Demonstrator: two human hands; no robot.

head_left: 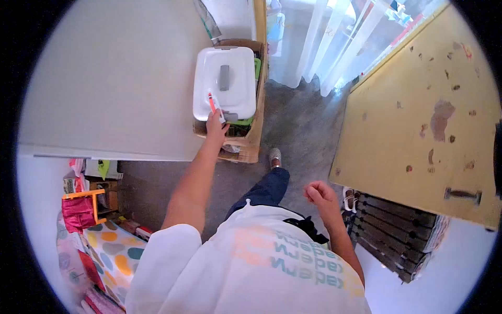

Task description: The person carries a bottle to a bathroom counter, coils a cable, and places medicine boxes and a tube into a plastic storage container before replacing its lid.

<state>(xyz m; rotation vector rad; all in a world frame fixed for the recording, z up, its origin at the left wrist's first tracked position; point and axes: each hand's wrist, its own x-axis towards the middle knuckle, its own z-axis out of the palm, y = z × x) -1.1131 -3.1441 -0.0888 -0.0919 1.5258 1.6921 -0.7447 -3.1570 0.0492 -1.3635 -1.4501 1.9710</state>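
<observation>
My left hand [215,126] reaches forward over the near edge of a white lidded storage box [238,63]. Its fingers are closed around a slim red-and-white item [212,102], which sticks out past them over the lid; its exact kind does not show. The box has grey clips and a grey handle on its lid, and it sits in an open cardboard box [253,141]. My right hand [321,198] hangs in the air at my right side, fingers curled in, with nothing seen in it.
A stained yellow door [418,115] stands at the right, with a dark slatted rack [395,230] below it. Sheer white curtains [329,47] hang ahead. At the left are a pale panel [115,78], an orange-framed chair [83,209] and a dotted cloth [112,251].
</observation>
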